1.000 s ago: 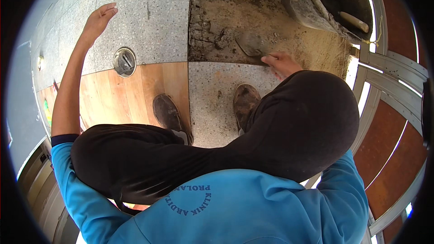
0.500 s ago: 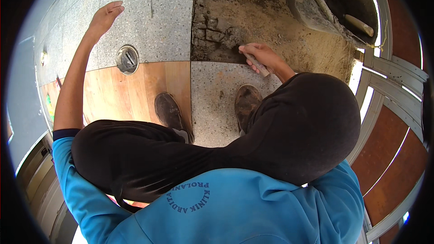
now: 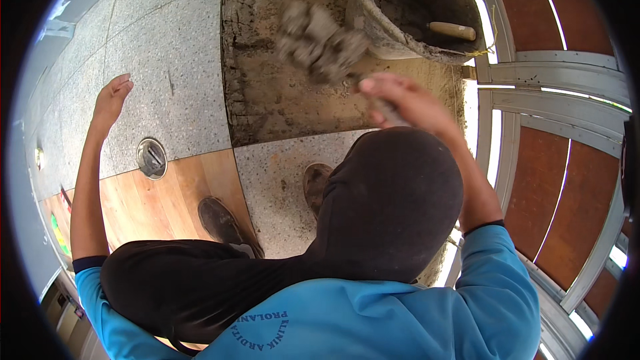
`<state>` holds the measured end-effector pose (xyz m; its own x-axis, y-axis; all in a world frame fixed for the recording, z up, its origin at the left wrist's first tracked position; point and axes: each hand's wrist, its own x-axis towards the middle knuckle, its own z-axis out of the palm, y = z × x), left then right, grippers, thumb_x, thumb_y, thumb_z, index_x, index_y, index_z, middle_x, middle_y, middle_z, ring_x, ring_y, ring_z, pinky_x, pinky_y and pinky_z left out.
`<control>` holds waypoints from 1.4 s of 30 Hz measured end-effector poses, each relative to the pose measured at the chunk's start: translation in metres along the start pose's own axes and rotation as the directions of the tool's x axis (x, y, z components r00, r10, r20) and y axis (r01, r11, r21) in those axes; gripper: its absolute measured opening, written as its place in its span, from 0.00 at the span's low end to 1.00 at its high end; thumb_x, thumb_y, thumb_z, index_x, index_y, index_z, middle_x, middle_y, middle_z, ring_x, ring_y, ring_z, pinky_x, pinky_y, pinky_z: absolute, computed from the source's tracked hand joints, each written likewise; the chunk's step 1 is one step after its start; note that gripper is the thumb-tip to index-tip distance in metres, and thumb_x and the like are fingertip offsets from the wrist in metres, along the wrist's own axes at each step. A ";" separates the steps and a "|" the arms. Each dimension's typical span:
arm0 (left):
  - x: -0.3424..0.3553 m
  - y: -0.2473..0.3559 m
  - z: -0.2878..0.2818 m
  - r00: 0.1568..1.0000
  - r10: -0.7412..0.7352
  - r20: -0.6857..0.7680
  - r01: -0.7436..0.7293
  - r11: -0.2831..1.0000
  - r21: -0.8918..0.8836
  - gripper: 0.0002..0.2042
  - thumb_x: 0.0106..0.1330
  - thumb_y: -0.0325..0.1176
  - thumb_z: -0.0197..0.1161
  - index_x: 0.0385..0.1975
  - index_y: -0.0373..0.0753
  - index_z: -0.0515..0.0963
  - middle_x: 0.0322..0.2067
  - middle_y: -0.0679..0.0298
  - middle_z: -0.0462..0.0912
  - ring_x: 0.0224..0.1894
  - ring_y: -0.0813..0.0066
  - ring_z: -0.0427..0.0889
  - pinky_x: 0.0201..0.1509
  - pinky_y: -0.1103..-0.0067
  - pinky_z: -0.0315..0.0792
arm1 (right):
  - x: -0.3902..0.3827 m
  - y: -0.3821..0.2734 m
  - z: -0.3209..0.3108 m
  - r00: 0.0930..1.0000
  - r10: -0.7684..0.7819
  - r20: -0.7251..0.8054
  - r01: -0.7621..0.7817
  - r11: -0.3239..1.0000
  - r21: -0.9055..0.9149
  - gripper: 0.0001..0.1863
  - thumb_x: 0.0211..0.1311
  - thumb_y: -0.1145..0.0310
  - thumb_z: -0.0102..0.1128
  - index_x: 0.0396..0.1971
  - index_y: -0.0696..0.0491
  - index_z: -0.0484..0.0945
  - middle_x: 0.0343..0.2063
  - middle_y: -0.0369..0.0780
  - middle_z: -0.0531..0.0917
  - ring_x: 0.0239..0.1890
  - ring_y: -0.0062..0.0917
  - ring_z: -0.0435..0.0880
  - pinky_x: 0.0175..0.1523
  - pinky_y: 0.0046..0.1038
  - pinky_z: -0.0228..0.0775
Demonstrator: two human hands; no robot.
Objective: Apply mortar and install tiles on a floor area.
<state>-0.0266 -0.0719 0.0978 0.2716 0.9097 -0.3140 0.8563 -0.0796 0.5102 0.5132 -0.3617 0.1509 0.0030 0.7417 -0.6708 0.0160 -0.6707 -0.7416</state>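
My right hand (image 3: 410,103) is closed around the handle of a trowel (image 3: 390,112), blurred by motion. A heap of wet grey mortar (image 3: 323,43) rides on the trowel and hides its blade. Below it lies the bare, mortar-smeared bed (image 3: 273,110), beside the laid speckled tiles (image 3: 180,60). My left hand (image 3: 110,107) hangs over those tiles with loosely bent fingers and holds nothing.
A mortar-caked bucket (image 3: 370,10) stands at the far right, with a wooden-handled tool (image 3: 453,31) in it. A round metal drain cover (image 3: 152,159) sits by the wood-look flooring (image 3: 170,190). Metal-framed brown panels (image 3: 533,187) line the right side.
My right hand has moved right with the trowel, and a mortar heap now shows on its blade. The view has shifted to the right, and my left hand appears lower in it.
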 end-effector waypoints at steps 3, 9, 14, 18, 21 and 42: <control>-0.005 -0.001 -0.001 1.000 -0.020 -0.017 0.020 1.000 -0.002 0.25 0.72 0.41 0.60 0.62 0.31 0.73 0.54 0.52 0.82 0.58 0.66 0.79 0.65 0.75 0.67 | -0.028 -0.047 -0.036 0.993 -0.107 -0.058 0.106 0.994 -0.009 0.24 0.65 0.46 0.62 0.44 0.54 0.79 0.17 0.32 0.77 0.14 0.14 0.74 0.15 0.16 0.68; 0.005 0.003 -0.007 0.999 0.027 -0.029 -0.028 1.000 -0.014 0.25 0.71 0.42 0.61 0.62 0.31 0.73 0.54 0.53 0.82 0.58 0.66 0.79 0.64 0.75 0.68 | -0.005 -0.086 -0.106 0.857 -0.299 -0.420 0.109 0.901 -0.420 0.18 0.68 0.53 0.57 0.38 0.56 0.80 0.21 0.40 0.82 0.18 0.25 0.82 0.23 0.27 0.75; 0.011 0.001 -0.009 0.995 0.089 -0.053 -0.088 0.996 0.023 0.24 0.71 0.42 0.61 0.60 0.32 0.75 0.52 0.52 0.83 0.55 0.66 0.80 0.62 0.75 0.70 | 0.041 -0.071 -0.109 0.548 -0.784 -0.290 -0.364 0.089 -0.927 0.18 0.67 0.55 0.55 0.32 0.57 0.76 0.30 0.55 0.84 0.33 0.54 0.84 0.39 0.48 0.76; 0.000 -0.005 -0.007 0.994 0.083 -0.072 -0.078 0.994 0.071 0.24 0.70 0.43 0.62 0.59 0.32 0.76 0.51 0.51 0.84 0.54 0.65 0.81 0.60 0.75 0.71 | 0.017 -0.086 -0.067 0.589 -0.728 -0.352 -0.002 0.434 -0.901 0.18 0.68 0.55 0.56 0.38 0.57 0.78 0.30 0.47 0.86 0.30 0.46 0.85 0.38 0.45 0.73; -0.006 0.002 -0.002 0.997 0.036 -0.065 -0.034 0.999 0.031 0.24 0.70 0.43 0.62 0.59 0.32 0.76 0.51 0.51 0.84 0.54 0.65 0.82 0.60 0.75 0.72 | 0.029 -0.065 -0.022 0.719 -0.659 -0.222 0.302 0.583 -0.755 0.21 0.68 0.54 0.57 0.47 0.57 0.79 0.26 0.44 0.84 0.25 0.33 0.82 0.32 0.38 0.73; -0.026 -0.046 0.008 0.989 -0.130 0.064 0.134 0.989 -0.068 0.24 0.73 0.42 0.61 0.61 0.31 0.74 0.53 0.58 0.82 0.56 0.72 0.78 0.63 0.77 0.67 | 0.248 0.043 0.174 0.992 0.067 -0.106 -0.030 0.947 0.320 0.16 0.67 0.58 0.58 0.38 0.59 0.73 0.20 0.41 0.76 0.15 0.26 0.75 0.17 0.32 0.71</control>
<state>-0.0692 -0.0948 0.0763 0.1856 0.8842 -0.4286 0.8534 0.0712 0.5164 0.3408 -0.2076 -0.0497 0.1100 0.6917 -0.7137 -0.3044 -0.6602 -0.6867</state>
